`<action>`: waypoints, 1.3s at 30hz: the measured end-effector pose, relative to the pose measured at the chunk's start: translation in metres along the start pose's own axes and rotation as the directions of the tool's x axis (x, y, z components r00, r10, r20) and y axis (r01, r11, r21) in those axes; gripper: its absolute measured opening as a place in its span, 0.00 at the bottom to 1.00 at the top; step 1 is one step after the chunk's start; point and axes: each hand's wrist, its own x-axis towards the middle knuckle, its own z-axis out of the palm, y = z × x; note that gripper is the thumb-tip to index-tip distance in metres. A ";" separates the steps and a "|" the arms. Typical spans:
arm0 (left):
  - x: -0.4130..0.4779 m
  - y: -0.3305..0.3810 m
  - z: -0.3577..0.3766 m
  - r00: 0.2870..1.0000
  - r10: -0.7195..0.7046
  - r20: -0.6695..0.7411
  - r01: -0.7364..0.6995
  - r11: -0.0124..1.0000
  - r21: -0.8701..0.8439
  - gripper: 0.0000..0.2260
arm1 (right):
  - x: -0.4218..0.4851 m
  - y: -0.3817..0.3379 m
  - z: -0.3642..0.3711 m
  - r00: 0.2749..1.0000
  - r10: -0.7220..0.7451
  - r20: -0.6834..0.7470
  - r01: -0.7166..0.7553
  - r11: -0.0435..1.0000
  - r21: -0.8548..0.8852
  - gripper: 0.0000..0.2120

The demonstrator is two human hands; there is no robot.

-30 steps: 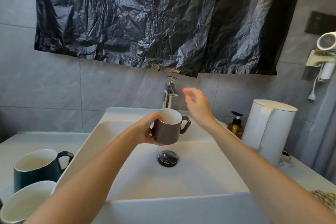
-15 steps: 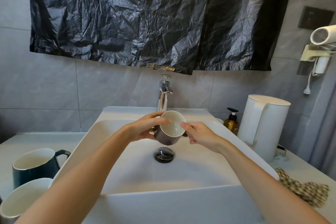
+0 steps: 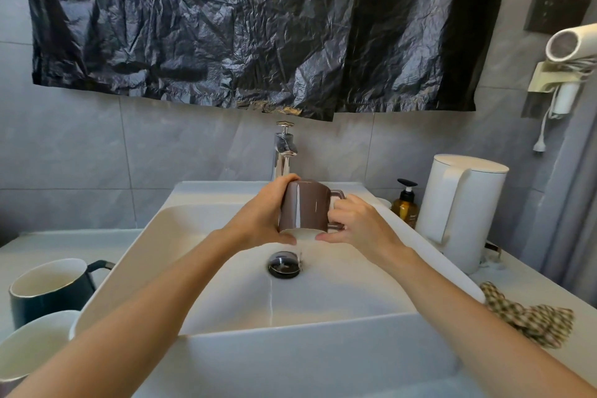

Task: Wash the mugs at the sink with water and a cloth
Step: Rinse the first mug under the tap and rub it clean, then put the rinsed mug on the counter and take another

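A brown mug [image 3: 303, 207] hangs upside down over the white sink [image 3: 323, 320], mouth toward the drain [image 3: 283, 264]. My left hand [image 3: 261, 220] grips its left side, fingers over the base and thumb under the rim. My right hand [image 3: 358, 224] holds its right side at the handle, thumb at the rim. A thin trickle of water falls from the rim beside the drain. The chrome tap [image 3: 284, 152] stands just behind the mug. A checked cloth [image 3: 529, 317] lies on the counter to the right of the sink.
A dark green mug [image 3: 48, 291] and a pale mug [image 3: 29, 349] stand on the counter left of the sink. At the right are an amber pump bottle [image 3: 405, 203] and a white kettle [image 3: 462, 210]. Black plastic sheeting [image 3: 258, 26] covers the wall above.
The mug went from upright to tilted to fully upside down, and water now runs out of it. My right hand came down from near the tap onto the mug's handle side.
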 end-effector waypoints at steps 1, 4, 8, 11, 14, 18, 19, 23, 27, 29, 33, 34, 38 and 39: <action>0.000 0.000 0.000 0.999 0.019 -0.030 -0.018 0.999 0.048 0.48 | 0.000 0.000 0.000 0.999 -0.041 -0.025 0.040 0.997 -0.065 0.13; -0.001 0.002 -0.001 0.988 0.111 -0.105 -0.091 0.980 0.178 0.45 | 0.001 0.002 0.001 0.992 -0.105 -0.069 0.092 0.982 -0.166 0.12; 0.000 0.004 -0.001 0.939 0.301 -0.166 -0.233 0.912 0.338 0.45 | 0.001 0.004 0.003 0.994 -0.080 -0.073 0.060 0.969 -0.239 0.11; 0.001 0.002 0.001 0.924 0.341 -0.176 -0.252 0.886 0.389 0.46 | 0.000 0.002 0.004 0.995 -0.052 -0.079 0.030 0.968 -0.251 0.11; -0.001 0.001 0.002 0.931 0.318 -0.179 -0.235 0.898 0.372 0.47 | 0.000 -0.001 0.004 0.995 -0.032 -0.097 0.006 0.968 -0.250 0.12; -0.009 0.005 0.001 0.957 0.227 -0.180 -0.173 0.946 0.273 0.45 | -0.002 -0.006 0.006 0.993 0.029 -0.112 -0.048 0.983 -0.176 0.13; -0.010 0.006 0.002 0.974 0.165 -0.158 -0.128 0.967 0.219 0.45 | -0.003 -0.007 0.005 0.993 0.047 -0.108 -0.062 0.988 -0.142 0.13; -0.011 0.011 0.003 0.996 -0.049 0.068 0.052 0.998 -0.046 0.46 | -0.005 -0.012 -0.001 0.977 0.186 -0.104 -0.177 0.980 0.092 0.16; -0.016 0.021 -0.016 0.910 -0.258 0.325 0.362 0.877 -0.316 0.41 | 0.004 -0.028 -0.008 0.918 0.396 -0.027 -0.360 0.858 0.365 0.23; -0.021 0.028 -0.030 0.869 -0.324 0.374 0.466 0.790 -0.398 0.37 | 0.015 -0.039 -0.017 0.861 0.508 0.020 -0.463 0.768 0.442 0.21; -0.036 0.044 -0.053 0.842 -0.419 0.339 0.539 0.640 -0.548 0.24 | 0.041 -0.061 -0.038 0.710 0.666 0.229 -0.668 0.533 0.520 0.23; -0.041 0.046 -0.059 0.846 -0.447 0.290 0.528 0.631 -0.569 0.24 | 0.046 -0.067 -0.041 0.671 0.688 0.276 -0.699 0.465 0.543 0.22; -0.069 0.053 -0.088 0.850 -0.525 0.034 0.440 0.673 -0.595 0.28 | 0.061 -0.098 -0.048 0.606 0.670 0.429 -0.732 0.258 0.631 0.17; -0.078 0.055 -0.096 0.850 -0.526 -0.025 0.416 0.698 -0.583 0.26 | 0.064 -0.108 -0.050 0.605 0.656 0.452 -0.732 0.234 0.640 0.17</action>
